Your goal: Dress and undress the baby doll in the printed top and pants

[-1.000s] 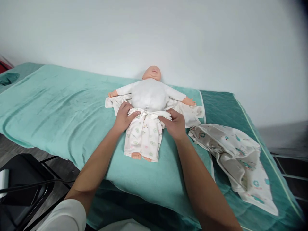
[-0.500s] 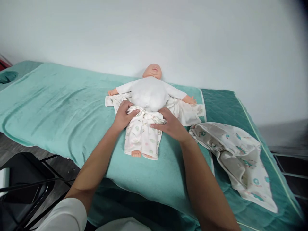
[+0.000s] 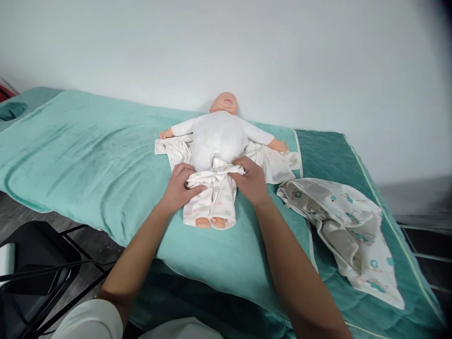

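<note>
A baby doll (image 3: 221, 134) with a white cloth body lies on its back, head toward the wall. Patterned white baby pants (image 3: 208, 202) cover its legs, and both feet peek out at the hems. My left hand (image 3: 178, 188) is closed on the left side of the waistband, thumb on top. At the other side, my right hand (image 3: 251, 181) pinches the waistband, which is bunched below the belly. Spread out under the doll's arms is a white baby shirt (image 3: 270, 162); the arms lie on top of it, outside the sleeves.
Teal velvety cloth (image 3: 88, 155) covers the bed, which stands against a white wall (image 3: 176, 52). A crumpled patterned white cloth (image 3: 353, 235) lies at the right. Beside the bed at lower left is a black folding chair (image 3: 38, 263) with a cable across it.
Both hands have drawn the waistband down from the belly toward the feet. The pant legs are more bunched, and the toes show more.
</note>
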Demonstrator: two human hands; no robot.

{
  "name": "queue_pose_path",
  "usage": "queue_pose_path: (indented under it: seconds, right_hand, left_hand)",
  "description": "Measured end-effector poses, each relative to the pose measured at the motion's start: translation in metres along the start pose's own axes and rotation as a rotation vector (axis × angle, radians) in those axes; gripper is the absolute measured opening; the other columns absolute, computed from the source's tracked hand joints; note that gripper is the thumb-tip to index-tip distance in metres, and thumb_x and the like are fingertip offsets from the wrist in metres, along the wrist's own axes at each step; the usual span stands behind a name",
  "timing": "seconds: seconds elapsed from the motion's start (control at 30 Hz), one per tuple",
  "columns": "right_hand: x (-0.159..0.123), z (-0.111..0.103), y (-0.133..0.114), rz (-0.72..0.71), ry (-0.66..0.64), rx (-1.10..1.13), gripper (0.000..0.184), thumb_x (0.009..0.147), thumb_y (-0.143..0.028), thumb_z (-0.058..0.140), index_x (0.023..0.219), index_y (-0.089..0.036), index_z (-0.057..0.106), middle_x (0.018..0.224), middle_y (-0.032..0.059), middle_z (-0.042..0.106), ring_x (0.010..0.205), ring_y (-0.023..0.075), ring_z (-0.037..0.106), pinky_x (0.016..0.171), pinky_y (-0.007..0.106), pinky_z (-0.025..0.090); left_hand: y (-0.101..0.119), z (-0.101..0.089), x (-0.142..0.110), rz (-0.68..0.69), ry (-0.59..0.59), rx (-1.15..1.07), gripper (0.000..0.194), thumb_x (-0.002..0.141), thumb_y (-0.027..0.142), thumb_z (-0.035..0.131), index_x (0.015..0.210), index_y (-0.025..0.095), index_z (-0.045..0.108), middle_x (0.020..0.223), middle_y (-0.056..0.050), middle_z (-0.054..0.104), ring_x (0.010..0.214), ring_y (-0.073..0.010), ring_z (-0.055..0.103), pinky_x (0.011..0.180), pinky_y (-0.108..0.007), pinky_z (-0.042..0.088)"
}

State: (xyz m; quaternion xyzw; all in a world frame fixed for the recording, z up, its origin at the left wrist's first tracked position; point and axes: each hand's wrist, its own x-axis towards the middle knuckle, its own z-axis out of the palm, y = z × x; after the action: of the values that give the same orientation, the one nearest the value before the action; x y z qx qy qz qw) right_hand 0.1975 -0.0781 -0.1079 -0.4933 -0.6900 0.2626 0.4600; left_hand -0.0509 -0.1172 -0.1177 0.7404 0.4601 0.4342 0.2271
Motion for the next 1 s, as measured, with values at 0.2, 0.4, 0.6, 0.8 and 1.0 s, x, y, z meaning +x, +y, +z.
queue_pose_path:
  seconds: [0.2,0.4,0.6,0.8,1.0]
  right_hand:
    - [-0.018,-0.001,-0.012,0.078,-0.034,-0.112,0.020,0.079,-0.039,0.065,0.074,-0.022,0.058,0.070,-0.0017,0.059,0.071,0.0174,0.053,0.068,0.030,0.039]
    - [-0.066,0.000,-0.030,0.150,-0.159,-0.068,0.037,0.087,-0.055,0.064,0.073,-0.022,0.055,0.065,-0.0017,0.054,0.065,0.0162,0.051,0.061,0.029,0.037]
    - [-0.097,-0.002,-0.035,0.176,-0.266,0.055,0.078,0.065,-0.061,0.087,0.125,-0.023,0.055,0.123,0.0095,0.065,0.114,0.0314,0.063,0.096,0.045,0.052]
    - [-0.117,0.012,-0.038,0.104,-0.160,-0.078,0.080,0.069,-0.055,0.087,0.130,-0.022,0.048,0.128,0.0142,0.061,0.123,0.0356,0.059,0.109,0.053,0.045]
    - [-0.117,0.014,-0.039,0.040,-0.162,-0.191,0.069,0.078,-0.055,0.080,0.129,-0.020,0.050,0.127,0.0145,0.064,0.119,0.0334,0.062,0.105,0.048,0.048]
  left_hand:
    - [-0.002,0.002,0.003,-0.027,0.008,0.014,0.029,0.087,0.047,0.077,0.094,0.024,0.061,0.112,-0.007,0.062,0.111,-0.0245,0.057,0.099,-0.041,0.048]
    - [-0.007,0.003,0.003,0.038,0.044,0.018,0.022,0.086,0.035,0.077,0.095,0.024,0.060,0.108,-0.006,0.063,0.108,-0.0239,0.059,0.100,-0.041,0.048]
    - [-0.004,0.002,0.002,0.055,0.074,0.043,0.016,0.088,0.032,0.072,0.097,0.024,0.062,0.105,-0.005,0.064,0.105,-0.0235,0.059,0.097,-0.041,0.047]
    - [0.001,0.001,-0.005,0.017,0.082,0.059,0.012,0.084,0.026,0.072,0.084,0.023,0.060,0.096,-0.004,0.065,0.098,-0.0230,0.059,0.094,-0.040,0.048]
    - [0.013,-0.007,-0.043,-0.005,-0.006,-0.004,0.016,0.086,0.030,0.070,0.078,0.022,0.059,0.080,-0.001,0.061,0.086,-0.0204,0.056,0.080,-0.035,0.045]
